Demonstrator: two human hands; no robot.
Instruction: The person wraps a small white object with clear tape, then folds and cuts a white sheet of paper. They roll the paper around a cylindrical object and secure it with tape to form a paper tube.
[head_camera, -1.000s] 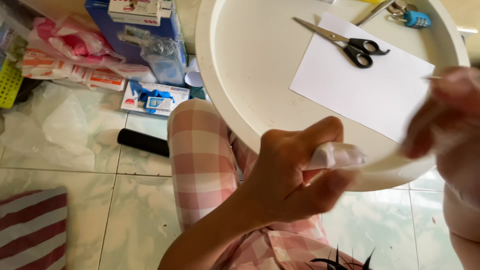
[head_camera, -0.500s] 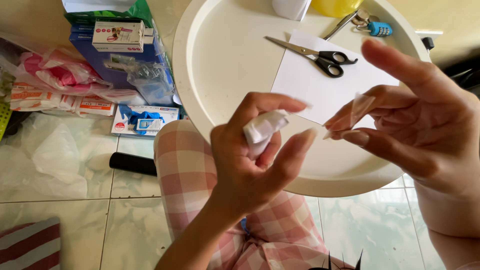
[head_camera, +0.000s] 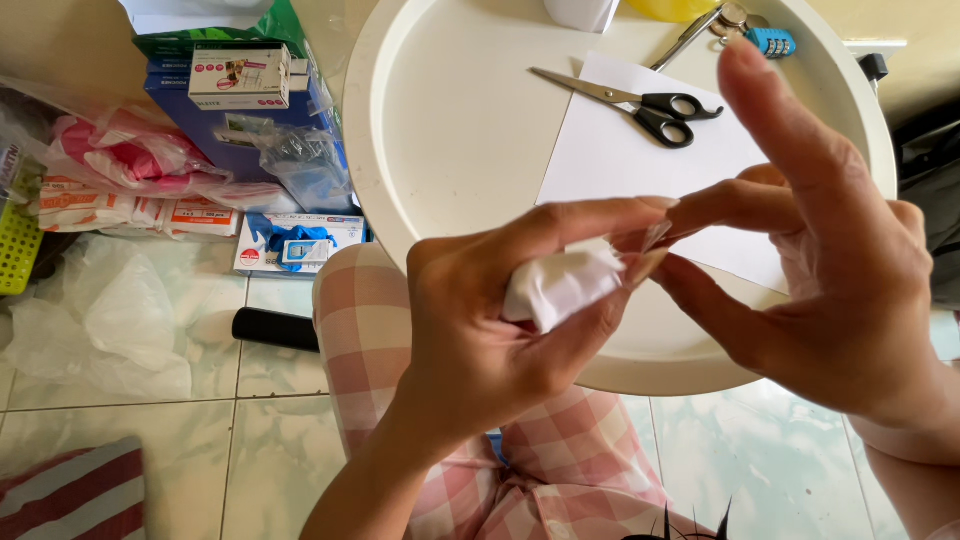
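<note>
Fingers of the left hand (head_camera: 480, 330) curl around a small white crumpled wad (head_camera: 562, 285) — paper or tape, I cannot tell which — with the index finger stretched over its top and the thumb pressed up from below, so the wad is pinched between them. Right beside it, the right hand (head_camera: 830, 290) meets that grip: its thumb and one finger come together at the wad's right end, pinching a thin, pale strip (head_camera: 655, 237) there, while the index finger stands up straight and apart from the others.

Both hands hover above the near rim of a round white tray table (head_camera: 440, 150), over the person's lap in pink checked trousers (head_camera: 365, 320). On the table, behind the hands, lies a white sheet of paper (head_camera: 620, 150), and across its far corner a pair of black-handled scissors (head_camera: 635, 97), closed. Further back sits a small blue padlock (head_camera: 770, 41) with a metal piece beside it.

Off to the left, on the tiled floor, stand blue boxes (head_camera: 235, 100), pink plastic bags (head_camera: 125, 155) and a black cylinder (head_camera: 275, 328) — all well apart from the hands.
</note>
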